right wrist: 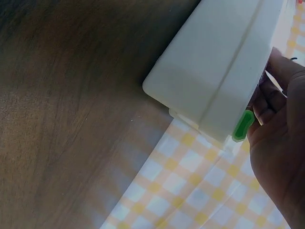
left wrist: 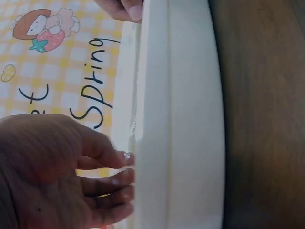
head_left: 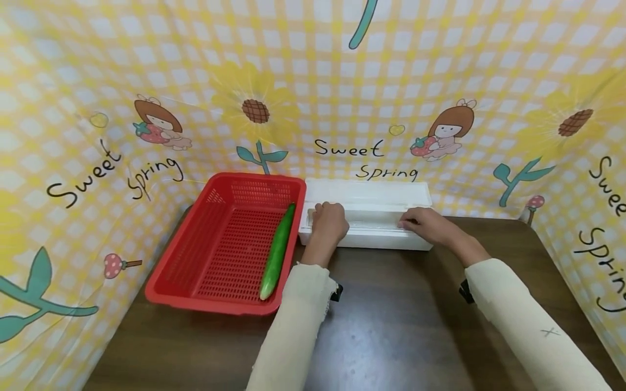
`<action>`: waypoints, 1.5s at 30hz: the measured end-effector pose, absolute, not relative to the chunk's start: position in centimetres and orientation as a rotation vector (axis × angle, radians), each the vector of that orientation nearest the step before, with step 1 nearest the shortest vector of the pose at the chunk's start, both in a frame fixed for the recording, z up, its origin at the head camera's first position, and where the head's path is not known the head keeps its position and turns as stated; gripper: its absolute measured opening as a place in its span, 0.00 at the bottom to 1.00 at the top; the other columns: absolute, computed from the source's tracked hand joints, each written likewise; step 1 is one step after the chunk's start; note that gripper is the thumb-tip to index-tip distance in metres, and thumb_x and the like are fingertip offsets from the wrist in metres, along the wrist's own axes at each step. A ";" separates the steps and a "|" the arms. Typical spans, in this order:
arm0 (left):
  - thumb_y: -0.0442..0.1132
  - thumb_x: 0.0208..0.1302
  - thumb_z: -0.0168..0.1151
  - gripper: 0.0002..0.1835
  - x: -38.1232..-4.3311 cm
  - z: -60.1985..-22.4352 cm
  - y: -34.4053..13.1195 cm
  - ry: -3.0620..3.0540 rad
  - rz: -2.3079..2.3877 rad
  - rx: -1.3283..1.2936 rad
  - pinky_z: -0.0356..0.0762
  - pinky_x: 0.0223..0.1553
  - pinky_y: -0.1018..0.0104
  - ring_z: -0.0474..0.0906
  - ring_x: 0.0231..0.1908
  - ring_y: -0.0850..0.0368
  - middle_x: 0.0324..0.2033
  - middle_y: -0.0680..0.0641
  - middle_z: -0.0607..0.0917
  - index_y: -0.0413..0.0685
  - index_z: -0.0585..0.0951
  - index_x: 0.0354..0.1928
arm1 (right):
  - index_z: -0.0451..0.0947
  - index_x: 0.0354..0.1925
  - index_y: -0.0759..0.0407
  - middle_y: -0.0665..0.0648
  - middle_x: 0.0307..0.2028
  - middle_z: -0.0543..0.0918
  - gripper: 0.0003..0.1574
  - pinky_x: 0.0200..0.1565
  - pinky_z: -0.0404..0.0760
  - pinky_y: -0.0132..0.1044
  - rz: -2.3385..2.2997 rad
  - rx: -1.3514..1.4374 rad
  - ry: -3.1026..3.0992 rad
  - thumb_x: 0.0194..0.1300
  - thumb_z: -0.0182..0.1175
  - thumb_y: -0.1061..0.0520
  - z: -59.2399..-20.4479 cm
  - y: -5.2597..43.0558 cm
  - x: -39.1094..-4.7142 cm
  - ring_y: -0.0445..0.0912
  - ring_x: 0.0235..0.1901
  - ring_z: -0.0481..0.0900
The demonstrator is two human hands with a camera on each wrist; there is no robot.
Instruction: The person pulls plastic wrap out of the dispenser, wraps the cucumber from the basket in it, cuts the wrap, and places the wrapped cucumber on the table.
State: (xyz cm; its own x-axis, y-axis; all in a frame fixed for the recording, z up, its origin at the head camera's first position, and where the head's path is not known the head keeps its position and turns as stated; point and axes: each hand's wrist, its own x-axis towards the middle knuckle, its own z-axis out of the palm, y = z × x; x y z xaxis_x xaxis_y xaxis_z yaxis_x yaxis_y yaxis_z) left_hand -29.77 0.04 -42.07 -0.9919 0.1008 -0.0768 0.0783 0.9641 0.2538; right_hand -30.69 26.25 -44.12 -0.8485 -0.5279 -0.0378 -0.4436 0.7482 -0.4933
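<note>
A long white cling film box (head_left: 386, 239) stands at the back of the table, its lid (head_left: 367, 193) raised behind. My left hand (head_left: 330, 221) is over the box's left end, fingers curled. In the left wrist view, its thumb and finger pinch a bit of clear film (left wrist: 127, 156) at the box's edge. Over the right end is my right hand (head_left: 430, 225), fingertips pinched together at the opening. In the right wrist view they are partly hidden behind the box, beside a small green piece (right wrist: 243, 126) on its end. What they pinch looks like the film's other side.
Left of the box, close against it, stands a red plastic basket (head_left: 166, 260) with a green cucumber (head_left: 277, 250) along its right side. A checked cloth (head_left: 352, 98) hangs around the back and sides of the brown wooden table (head_left: 381, 326).
</note>
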 end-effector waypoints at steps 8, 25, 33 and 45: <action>0.33 0.66 0.53 0.11 -30.7 -40.2 0.5 2.914 0.298 0.249 0.71 0.49 0.50 0.73 0.45 0.45 0.43 0.42 0.82 0.44 0.82 0.45 | 0.84 0.38 0.46 0.46 0.36 0.84 0.07 0.39 0.75 0.39 -0.752 -0.768 2.728 0.66 0.60 0.48 -43.6 27.0 -31.3 0.42 0.35 0.77; 0.29 0.69 0.47 0.12 -32.7 -38.9 0.0 2.783 -0.076 0.568 0.78 0.45 0.58 0.78 0.41 0.52 0.44 0.46 0.83 0.45 0.81 0.44 | 0.83 0.41 0.49 0.47 0.37 0.84 0.09 0.40 0.74 0.39 -0.787 -0.709 2.678 0.68 0.58 0.51 -43.6 26.9 -31.3 0.43 0.35 0.76; 0.30 0.70 0.45 0.12 -33.6 -38.2 -0.4 2.658 0.021 0.530 0.72 0.44 0.62 0.72 0.41 0.53 0.44 0.47 0.78 0.45 0.76 0.48 | 0.83 0.39 0.51 0.50 0.31 0.81 0.10 0.35 0.71 0.38 -0.810 -0.715 2.649 0.70 0.55 0.52 -44.2 26.4 -31.2 0.44 0.29 0.72; 0.32 0.69 0.47 0.10 -34.2 -38.2 -1.1 2.605 0.040 0.539 0.72 0.41 0.63 0.72 0.41 0.52 0.42 0.47 0.78 0.45 0.75 0.46 | 0.82 0.30 0.45 0.44 0.25 0.81 0.08 0.31 0.71 0.37 -0.602 -0.709 2.816 0.63 0.63 0.46 -44.1 21.6 -32.3 0.42 0.25 0.72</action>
State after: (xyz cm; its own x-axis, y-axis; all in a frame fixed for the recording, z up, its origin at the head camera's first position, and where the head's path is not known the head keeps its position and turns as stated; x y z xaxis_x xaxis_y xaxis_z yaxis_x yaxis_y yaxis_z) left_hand -34.20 -1.08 -38.22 -0.8090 0.3815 -0.4473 0.3675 0.9220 0.1218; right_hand -32.25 21.63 -44.06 -0.8711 -0.4861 -0.0697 -0.4152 0.8048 -0.4242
